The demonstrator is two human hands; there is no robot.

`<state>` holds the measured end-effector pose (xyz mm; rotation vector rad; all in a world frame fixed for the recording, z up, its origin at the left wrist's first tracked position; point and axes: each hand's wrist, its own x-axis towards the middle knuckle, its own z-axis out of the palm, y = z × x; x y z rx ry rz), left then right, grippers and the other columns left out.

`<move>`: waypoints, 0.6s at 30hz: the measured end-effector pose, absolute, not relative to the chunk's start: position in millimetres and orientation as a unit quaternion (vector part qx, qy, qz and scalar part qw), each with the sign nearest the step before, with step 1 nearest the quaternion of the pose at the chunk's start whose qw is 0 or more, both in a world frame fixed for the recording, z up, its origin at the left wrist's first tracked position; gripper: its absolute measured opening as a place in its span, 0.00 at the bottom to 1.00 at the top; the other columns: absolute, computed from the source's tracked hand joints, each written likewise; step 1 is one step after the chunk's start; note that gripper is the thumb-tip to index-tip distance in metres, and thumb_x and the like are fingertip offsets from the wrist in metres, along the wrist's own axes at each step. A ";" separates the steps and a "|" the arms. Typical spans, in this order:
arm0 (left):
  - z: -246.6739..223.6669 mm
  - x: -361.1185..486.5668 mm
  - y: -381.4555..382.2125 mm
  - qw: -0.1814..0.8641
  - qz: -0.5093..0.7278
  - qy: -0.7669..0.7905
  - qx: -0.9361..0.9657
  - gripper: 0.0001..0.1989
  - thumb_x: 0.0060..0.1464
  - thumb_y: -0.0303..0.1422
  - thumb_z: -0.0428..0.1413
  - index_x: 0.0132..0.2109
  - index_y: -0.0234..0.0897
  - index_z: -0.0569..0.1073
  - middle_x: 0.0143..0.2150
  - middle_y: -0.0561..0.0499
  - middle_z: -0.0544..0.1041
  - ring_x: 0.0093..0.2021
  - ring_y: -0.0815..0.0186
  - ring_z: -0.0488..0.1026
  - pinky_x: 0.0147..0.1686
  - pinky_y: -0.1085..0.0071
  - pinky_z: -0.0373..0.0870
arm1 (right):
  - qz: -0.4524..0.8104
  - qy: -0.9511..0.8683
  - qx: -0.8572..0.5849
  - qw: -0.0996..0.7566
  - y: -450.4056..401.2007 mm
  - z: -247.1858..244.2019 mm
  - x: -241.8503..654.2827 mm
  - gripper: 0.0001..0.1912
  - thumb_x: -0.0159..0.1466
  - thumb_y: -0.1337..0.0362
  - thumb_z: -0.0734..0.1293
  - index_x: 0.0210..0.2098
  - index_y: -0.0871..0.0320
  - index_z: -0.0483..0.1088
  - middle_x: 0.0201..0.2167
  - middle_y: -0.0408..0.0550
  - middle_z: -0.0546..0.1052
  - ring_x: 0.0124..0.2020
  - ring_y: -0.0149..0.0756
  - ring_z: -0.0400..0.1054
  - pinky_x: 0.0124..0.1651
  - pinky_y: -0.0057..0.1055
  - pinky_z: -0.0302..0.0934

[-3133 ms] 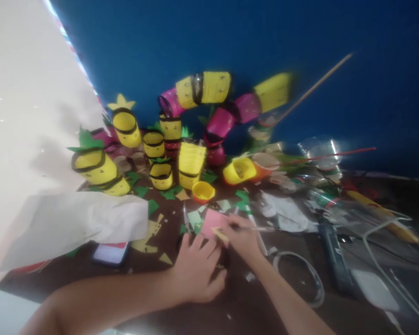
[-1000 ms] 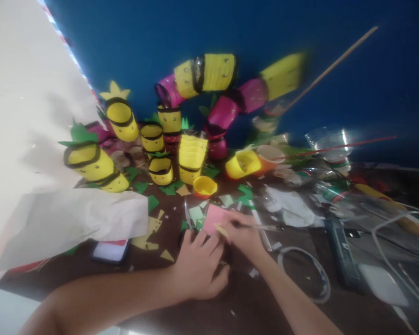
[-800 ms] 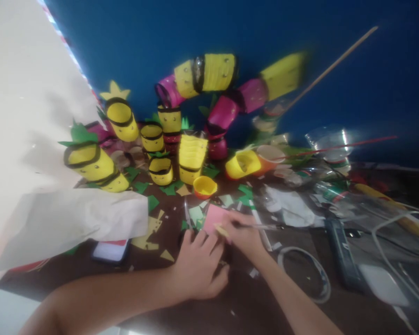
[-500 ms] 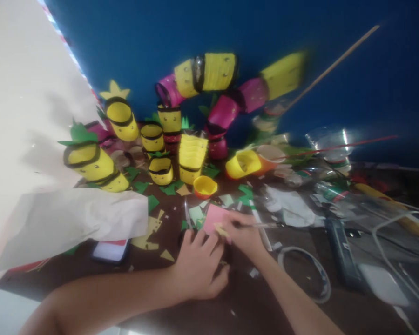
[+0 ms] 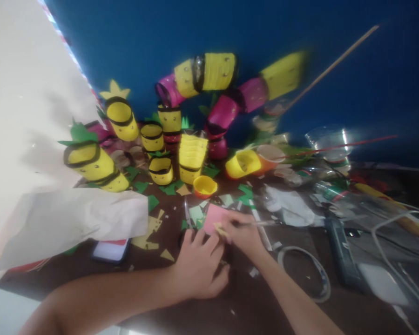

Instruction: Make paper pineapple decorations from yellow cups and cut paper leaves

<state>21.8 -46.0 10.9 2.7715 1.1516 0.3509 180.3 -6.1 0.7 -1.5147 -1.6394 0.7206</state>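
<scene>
A yellow scrap [image 5: 219, 228] sits at five o'clock on the pink paper [image 5: 213, 217]. From the paper, the right hand [image 5: 243, 233], at four, pinches a thin pen [image 5: 265, 224]; the left hand [image 5: 199, 264], at seven, is bent and half spread, its hold unclear. Scissors [image 5: 187, 217] lie at nine, a yellow cup [image 5: 205, 187] at eleven.

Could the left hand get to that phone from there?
Probably yes: the phone lies left of the left hand, with only scraps seen between them, though the white sheet may cover its far edge.
</scene>
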 end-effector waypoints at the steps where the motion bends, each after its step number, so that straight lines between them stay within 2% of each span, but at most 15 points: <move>1: 10.9 21.9 -45.9 0.060 0.117 0.381 0.915 0.21 0.54 0.43 0.42 0.50 0.37 0.65 0.48 0.45 0.67 0.41 0.56 0.62 0.38 0.57 0.55 | 0.282 -0.644 -0.596 0.388 -6.2 1.0 180.0 0.18 0.55 0.66 0.59 0.12 0.58 0.53 0.09 0.38 0.57 0.15 0.25 0.51 0.19 0.23 0.47; 18: 9.6 21.3 -45.8 0.059 0.116 0.383 0.914 0.22 0.54 0.43 0.43 0.51 0.37 0.65 0.47 0.45 0.68 0.41 0.56 0.62 0.39 0.57 0.55 | 0.271 -0.650 -0.613 0.359 -6.4 4.2 179.5 0.18 0.55 0.65 0.59 0.11 0.59 0.55 0.09 0.38 0.58 0.15 0.25 0.52 0.20 0.23 0.48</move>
